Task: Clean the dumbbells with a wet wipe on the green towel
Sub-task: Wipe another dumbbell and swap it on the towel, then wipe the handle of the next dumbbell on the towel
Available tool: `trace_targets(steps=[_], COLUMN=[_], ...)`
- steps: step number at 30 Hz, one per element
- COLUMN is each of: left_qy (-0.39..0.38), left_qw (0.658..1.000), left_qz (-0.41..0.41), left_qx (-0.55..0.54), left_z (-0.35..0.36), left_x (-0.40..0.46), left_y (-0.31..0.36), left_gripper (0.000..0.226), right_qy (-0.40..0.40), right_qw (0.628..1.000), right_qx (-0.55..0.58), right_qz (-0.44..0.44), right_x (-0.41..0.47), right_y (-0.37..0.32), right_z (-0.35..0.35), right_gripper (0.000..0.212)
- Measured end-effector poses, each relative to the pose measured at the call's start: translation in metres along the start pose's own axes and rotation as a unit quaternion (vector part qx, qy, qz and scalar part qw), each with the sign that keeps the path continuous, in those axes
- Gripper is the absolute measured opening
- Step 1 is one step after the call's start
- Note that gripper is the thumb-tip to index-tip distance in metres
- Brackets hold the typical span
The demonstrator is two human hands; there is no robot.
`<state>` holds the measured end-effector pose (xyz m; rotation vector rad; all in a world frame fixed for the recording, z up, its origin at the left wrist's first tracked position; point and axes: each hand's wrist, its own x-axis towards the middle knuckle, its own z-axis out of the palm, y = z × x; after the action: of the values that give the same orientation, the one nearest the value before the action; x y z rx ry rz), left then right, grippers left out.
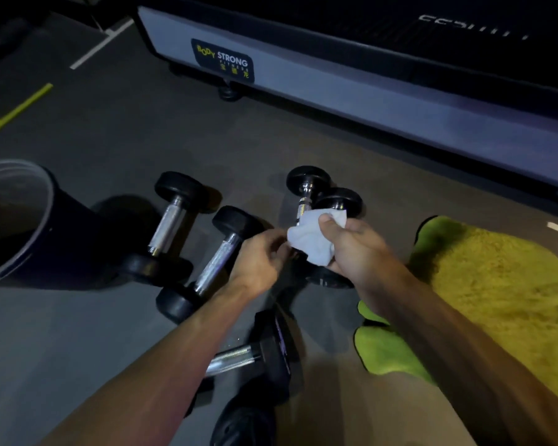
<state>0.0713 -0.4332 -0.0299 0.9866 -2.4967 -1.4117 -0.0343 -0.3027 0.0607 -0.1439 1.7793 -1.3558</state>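
Note:
Several black dumbbells with chrome handles lie on the grey floor. Two dumbbells (pixel 171 226) (pixel 213 262) lie side by side at the left, a pair (pixel 308 191) stands beyond my hands, and one (pixel 248 352) lies near my knee. My right hand (pixel 351 246) grips a crumpled white wet wipe (pixel 313 236), held above the near end of the far pair. My left hand (pixel 258 255) pinches the wipe's left edge with its fingertips. The green towel (pixel 496 294) is spread on the floor at the right, with nothing on it.
A dark bin (pixel 16 220) with a pale rim stands at the left. A treadmill base (pixel 335 85) labelled Body Strong runs along the back. My black shoe (pixel 242 423) is at the bottom. Yellow and white floor lines mark the far left.

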Motion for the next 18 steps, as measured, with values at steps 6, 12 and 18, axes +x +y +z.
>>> trace_targets(steps=[6,12,18], left_qy=[0.122,0.108,-0.002], left_qw=[0.992,0.980,0.970], left_qz=[-0.033,-0.146,-0.211], left_qx=[-0.007,0.086,0.117], left_z=[-0.061,-0.104,-0.088], left_x=[-0.040,-0.027,0.003], left_y=[-0.048,-0.085,-0.095], left_gripper=[0.014,0.004,0.030], right_qy=[-0.031,-0.047,-0.023], right_qw=[0.996,0.997,0.996], right_qx=[0.078,0.037,0.036], right_qz=[0.010,0.057,0.081], right_x=[-0.032,-0.046,-0.038], right_y=[0.046,0.072,0.079], right_z=[0.035,0.048,0.053], right_gripper=[0.028,0.025,0.027])
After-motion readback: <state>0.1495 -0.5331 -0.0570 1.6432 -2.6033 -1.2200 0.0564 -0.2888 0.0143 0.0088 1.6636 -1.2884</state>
